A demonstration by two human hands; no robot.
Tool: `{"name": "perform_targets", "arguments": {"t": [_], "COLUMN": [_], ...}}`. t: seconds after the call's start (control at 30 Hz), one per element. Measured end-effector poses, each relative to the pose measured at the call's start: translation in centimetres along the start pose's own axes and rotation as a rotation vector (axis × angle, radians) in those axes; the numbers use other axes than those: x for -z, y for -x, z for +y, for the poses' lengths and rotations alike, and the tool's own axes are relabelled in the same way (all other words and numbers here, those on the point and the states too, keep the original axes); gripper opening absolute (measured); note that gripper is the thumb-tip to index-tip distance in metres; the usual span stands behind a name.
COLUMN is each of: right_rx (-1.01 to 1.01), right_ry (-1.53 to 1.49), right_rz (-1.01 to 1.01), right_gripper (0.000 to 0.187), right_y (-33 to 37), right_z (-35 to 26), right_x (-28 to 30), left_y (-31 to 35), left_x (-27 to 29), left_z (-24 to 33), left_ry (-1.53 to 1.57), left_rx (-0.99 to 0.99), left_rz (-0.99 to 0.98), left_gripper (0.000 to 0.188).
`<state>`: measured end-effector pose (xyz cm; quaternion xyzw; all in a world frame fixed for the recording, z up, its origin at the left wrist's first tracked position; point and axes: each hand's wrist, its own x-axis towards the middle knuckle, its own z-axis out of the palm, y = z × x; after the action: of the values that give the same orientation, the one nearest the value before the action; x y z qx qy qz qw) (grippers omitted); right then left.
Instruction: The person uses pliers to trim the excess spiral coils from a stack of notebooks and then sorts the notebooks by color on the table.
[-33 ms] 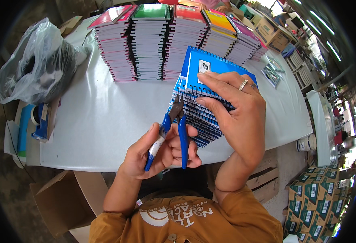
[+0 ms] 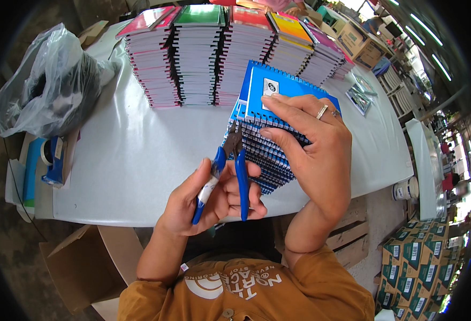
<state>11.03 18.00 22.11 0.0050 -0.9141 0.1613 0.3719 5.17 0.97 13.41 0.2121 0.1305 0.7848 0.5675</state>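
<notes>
Blue-handled wire cutters (image 2: 235,147) rest in my left hand (image 2: 219,195), the fingers around their spread handles and white tape wrapped on one handle. Their jaws point away from me and meet the spiral-bound edges of a stack of blue spiral notebooks (image 2: 267,160). On the top blue spiral notebook (image 2: 256,104) lies my right hand (image 2: 316,128), index fingertip beside the white label and thumb at the near bound edge. The exact spot where the jaw tips touch is hard to make out.
Tall stacks of spiral notebooks with pink (image 2: 150,59), green (image 2: 198,53), red (image 2: 246,48) and yellow (image 2: 289,32) covers line the far side of the table (image 2: 139,160). A plastic bag (image 2: 48,85) and blue tape dispenser (image 2: 56,160) are left; an open carton (image 2: 85,267) stands below.
The cutters and my left hand have shifted very slightly away from me. My right hand and the notebooks stay where they were.
</notes>
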Motion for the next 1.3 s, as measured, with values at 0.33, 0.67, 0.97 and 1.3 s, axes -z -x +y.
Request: {"name": "perform_targets", "arguments": {"t": [0.33,0.67,0.97,1.3], "right_rx": [0.004,0.002,-0.005,-0.006], "right_ry": [0.028,0.043,0.111,0.252], "right_rz": [-0.009,-0.015,-0.034,-0.115], "right_gripper": [0.036,0.043,0.053,0.067], "right_y": [0.0,0.2,0.1,0.0], "right_z": [-0.3,-0.5,-0.7,-1.4], "right_x": [0.0,-0.2,0.1,-0.1], "left_y": [0.0,0.8,0.6,0.9], "left_x": [-1.8,-2.4,-2.0,-0.6], "left_z": [-0.4,1.0,0.6,-0.3], "left_ry": [-0.78,-1.091,-0.066,-0.576], "left_rx": [-0.088,-0.039,0.049,-0.044], "left_rz": [0.381,0.549,0.357,0.505], "left_gripper": [0.062,0.055,0.061,0.06]}}
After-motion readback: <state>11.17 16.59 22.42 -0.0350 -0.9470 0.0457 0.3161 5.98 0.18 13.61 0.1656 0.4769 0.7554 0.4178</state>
